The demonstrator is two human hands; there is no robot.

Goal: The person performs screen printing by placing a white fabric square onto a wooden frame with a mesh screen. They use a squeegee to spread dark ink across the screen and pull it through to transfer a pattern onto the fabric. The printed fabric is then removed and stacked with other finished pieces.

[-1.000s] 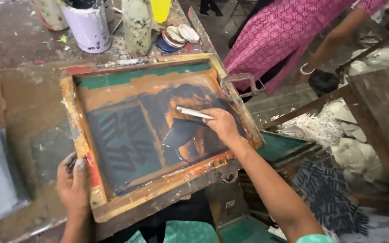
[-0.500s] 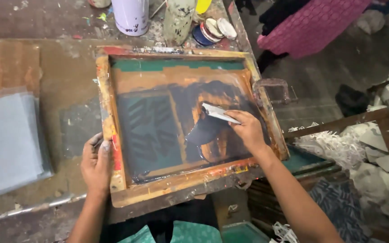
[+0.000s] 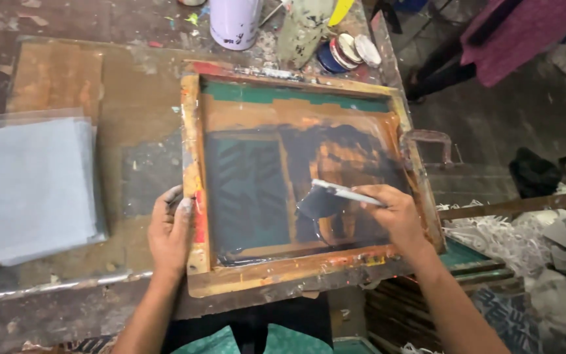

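1. The paint-stained desk is carrying everything here.
2. A wooden printing frame is lying flat on it, under both grips.
3. A stack of grey sheets is lying well outward of the left grip.
4. A white can, a smeared bottle and round lids are standing beyond the frame, far from the grips.

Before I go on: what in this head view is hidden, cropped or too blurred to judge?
- What lies under the wooden-framed printing screen: hidden by its dark mesh.
- Squeegee blade edge: smeared with ink, partly behind the right hand.
- Left hand fingertips: curled over the frame's left rail.
- White cylindrical container and yellow tool: cut off by the top edge.
- Person in pink cloth: cropped, blurred.
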